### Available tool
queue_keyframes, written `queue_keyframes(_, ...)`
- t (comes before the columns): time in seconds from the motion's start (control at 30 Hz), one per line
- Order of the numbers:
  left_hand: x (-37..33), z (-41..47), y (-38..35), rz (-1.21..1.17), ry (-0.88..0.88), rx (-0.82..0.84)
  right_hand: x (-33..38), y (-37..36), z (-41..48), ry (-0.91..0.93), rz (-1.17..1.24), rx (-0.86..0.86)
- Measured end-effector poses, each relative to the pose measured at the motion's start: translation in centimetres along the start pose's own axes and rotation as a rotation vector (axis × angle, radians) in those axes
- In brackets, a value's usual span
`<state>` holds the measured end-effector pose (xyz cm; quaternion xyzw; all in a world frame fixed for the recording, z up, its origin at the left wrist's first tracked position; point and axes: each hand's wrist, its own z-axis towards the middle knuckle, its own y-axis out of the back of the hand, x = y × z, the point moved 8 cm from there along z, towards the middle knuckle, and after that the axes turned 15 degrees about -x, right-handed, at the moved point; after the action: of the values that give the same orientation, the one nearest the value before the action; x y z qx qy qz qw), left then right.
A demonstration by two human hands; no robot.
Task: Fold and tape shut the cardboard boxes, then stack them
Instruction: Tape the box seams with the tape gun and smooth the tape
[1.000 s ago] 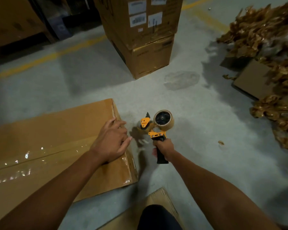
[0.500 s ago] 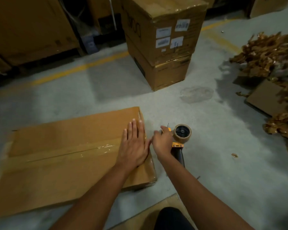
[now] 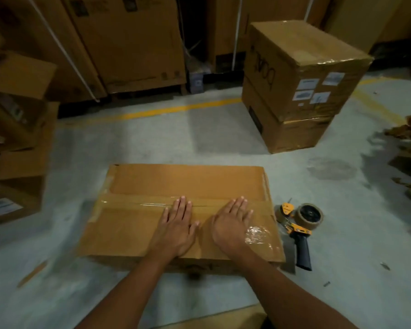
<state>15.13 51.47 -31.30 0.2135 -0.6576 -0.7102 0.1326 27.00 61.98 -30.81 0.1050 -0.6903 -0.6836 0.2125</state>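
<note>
Foreground: a flat piece of cardboard (image 3: 211,317) lies at the bottom edge of the head view, between the person's two forearms.
Left hand: the left hand (image 3: 176,230) lies palm down on the box top, fingers straight and together, holding nothing.
Right hand: the right hand (image 3: 230,227) lies flat just beside it with a narrow gap between the thumbs, fingers straight, also holding nothing.
Box: the low cardboard box (image 3: 188,179) sits on the concrete floor (image 3: 140,141) directly in front of the person, flaps closed.
Tape: a strip of clear packing tape (image 3: 133,203) runs along the centre seam from side to side; both sets of fingertips reach it, and a crinkled patch of tape shines by the right wrist.
Tape gun: the yellow and black tape gun (image 3: 297,224) lies on the floor just beside the box's right end, handle toward the camera, in nobody's grip.
Scrap: a thin cardboard strip (image 3: 32,273) lies on the floor, near left.
Stack: two sealed boxes (image 3: 301,55) stand one on the other, far right, with white labels (image 3: 307,84) on the upper one.
Left: an open carton (image 3: 17,119) rests among others.
Back: a yellow floor line (image 3: 176,110) runs in front of tall cartons (image 3: 128,43).
</note>
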Motion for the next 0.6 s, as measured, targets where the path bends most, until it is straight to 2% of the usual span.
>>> queue_keyframes(0.07,2.0,-0.6,0.3,0.001,0.052,0.014,4.6,-0.7,-1.3,0.183,-0.002,0.059)
queue_keyframes(0.17,6.0,-1.5,1.1,0.042,0.149,0.011,10.2,-1.6,-4.3,0.639,0.034,0.127)
queue_keyframes(0.23,9.9,-2.4,2.0,0.047,0.214,-0.009,10.9,-1.3,-4.3,0.769,0.069,0.133)
queue_keyframes(0.3,14.2,-3.0,3.0,0.042,0.293,-0.036,9.8,-1.1,-2.8,0.655,0.075,0.104)
queue_keyframes(0.37,17.8,-3.4,3.6,0.050,0.367,-0.048,9.3,-1.2,-2.0,0.395,0.051,0.090)
queue_keyframes(0.47,19.2,-3.5,3.3,0.045,0.383,-0.027,12.8,-2.2,-2.5,0.145,0.043,0.137)
queue_keyframes(0.53,19.0,-3.4,3.0,0.036,0.368,-0.023,16.6,-2.3,-3.1,0.195,0.038,0.130)
queue_keyframes(0.6,19.4,-3.2,2.8,0.051,0.326,-0.017,20.4,-2.4,-4.1,0.351,0.069,0.130)
